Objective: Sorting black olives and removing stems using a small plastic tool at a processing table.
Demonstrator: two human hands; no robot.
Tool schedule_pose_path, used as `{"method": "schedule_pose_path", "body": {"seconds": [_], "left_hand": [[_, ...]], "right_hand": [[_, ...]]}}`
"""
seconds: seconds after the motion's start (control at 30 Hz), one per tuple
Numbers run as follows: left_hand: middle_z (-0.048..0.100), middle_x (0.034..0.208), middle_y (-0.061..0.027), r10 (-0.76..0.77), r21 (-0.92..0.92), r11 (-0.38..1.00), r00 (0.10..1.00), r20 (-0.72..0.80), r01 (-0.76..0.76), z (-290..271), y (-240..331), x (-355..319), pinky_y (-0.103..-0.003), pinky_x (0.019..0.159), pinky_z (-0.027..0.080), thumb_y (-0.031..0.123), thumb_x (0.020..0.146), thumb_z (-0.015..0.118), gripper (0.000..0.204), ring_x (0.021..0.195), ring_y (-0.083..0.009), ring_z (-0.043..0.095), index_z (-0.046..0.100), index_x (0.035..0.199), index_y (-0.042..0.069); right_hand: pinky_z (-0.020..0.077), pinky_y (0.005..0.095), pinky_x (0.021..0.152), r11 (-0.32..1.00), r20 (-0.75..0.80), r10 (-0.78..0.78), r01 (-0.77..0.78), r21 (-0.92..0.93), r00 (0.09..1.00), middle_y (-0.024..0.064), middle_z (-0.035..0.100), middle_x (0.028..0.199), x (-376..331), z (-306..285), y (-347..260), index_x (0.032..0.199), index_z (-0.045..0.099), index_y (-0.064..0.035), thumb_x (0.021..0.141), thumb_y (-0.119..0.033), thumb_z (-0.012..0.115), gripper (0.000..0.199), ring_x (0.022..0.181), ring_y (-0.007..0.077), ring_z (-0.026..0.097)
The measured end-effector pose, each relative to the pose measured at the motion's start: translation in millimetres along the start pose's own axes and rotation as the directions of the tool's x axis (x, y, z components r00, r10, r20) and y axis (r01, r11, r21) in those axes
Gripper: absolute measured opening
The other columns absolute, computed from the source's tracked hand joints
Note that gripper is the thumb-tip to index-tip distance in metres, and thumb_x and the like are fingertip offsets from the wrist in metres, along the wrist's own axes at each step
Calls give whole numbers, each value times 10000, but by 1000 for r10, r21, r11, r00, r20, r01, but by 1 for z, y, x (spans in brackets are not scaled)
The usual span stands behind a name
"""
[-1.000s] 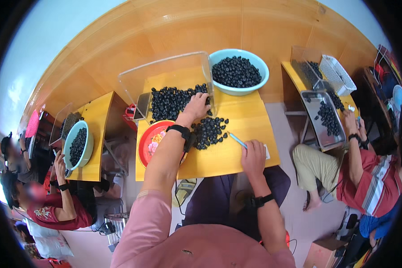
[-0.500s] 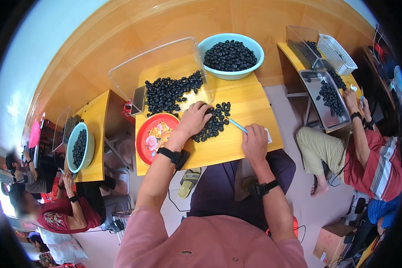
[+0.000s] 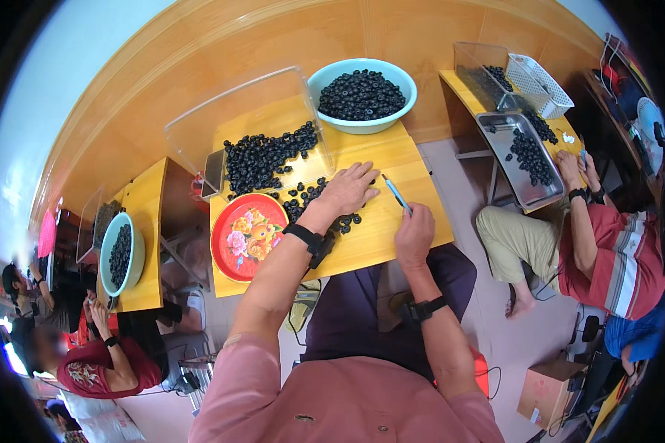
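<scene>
On the yellow wooden table (image 3: 414,192) my left hand (image 3: 349,189) lies palm down with fingers stretched out, over a spread of small round black pieces (image 3: 303,196). Some of these pieces are hidden beneath it. My right hand (image 3: 415,230), nearer the front edge, is closed round a slim light-blue pen-like tool (image 3: 397,195). Its dark tip points up and left, close to my left fingertips. A red tray with painted flowers (image 3: 225,255) sits left of my left wrist. Beyond it, a heap of black pieces (image 3: 266,156) lies by a clear plastic box (image 3: 236,94).
A light-blue basin (image 3: 410,111) full of black pieces stands at the far edge. To the right, a person (image 3: 598,251) works at a table with a metal tray (image 3: 547,193) and a white basket (image 3: 561,96). To the left, another person (image 3: 114,362) sits by a second basin (image 3: 137,258).
My left hand has moved right across the loose pieces, and they now show mostly to its left. The blue tool points more steeply away from me. The whole view has shifted slightly.
</scene>
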State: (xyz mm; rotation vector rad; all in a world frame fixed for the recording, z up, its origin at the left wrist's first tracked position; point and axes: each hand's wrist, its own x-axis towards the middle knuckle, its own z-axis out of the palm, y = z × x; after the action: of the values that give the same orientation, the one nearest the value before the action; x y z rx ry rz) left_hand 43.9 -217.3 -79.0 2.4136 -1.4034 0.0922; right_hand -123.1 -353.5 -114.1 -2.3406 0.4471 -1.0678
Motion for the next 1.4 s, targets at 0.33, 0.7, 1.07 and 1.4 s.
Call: {"method": "schedule_pose_path", "body": {"seconds": [0.33,0.7,1.07,1.4], "left_hand": [[682,1154,-189,-317,-116,948,920,-231,297,-78,81,-119,-449,864,549,150,924,795,336,1014,-370,672,676,1204,6],[665,918,-177,-612,-221,790,757,-229,572,-25,99,-174,-492,728,541,171,942,792,289,818,-395,681,695,1175,30],[661,927,-142,-633,-463,741,734,-244,486,-14,92,-166,-405,695,550,94,877,853,230,788,-282,687,698,1018,0],[657,1015,-7,-648,-835,505,735,-199,218,14,77,-130,-216,722,485,-10,931,800,182,785,-68,576,762,1108,15]], "right_hand": [[465,506,805,1000,7,-24,24,-17,1000,166,641,974,4,-5,6,1084,635,-28,975,-87,658,126,923,390,620],[483,492,796,1000,101,-30,30,1,994,158,719,987,5,-4,2,1129,653,-41,1017,-131,622,147,872,392,652],[484,485,790,997,151,-71,75,-27,986,139,710,997,5,-8,5,1139,686,-57,995,-163,659,181,889,374,659],[499,465,732,991,314,-3,-39,127,949,179,726,915,15,-13,0,1184,670,-32,1010,-202,632,246,858,410,683]]}}
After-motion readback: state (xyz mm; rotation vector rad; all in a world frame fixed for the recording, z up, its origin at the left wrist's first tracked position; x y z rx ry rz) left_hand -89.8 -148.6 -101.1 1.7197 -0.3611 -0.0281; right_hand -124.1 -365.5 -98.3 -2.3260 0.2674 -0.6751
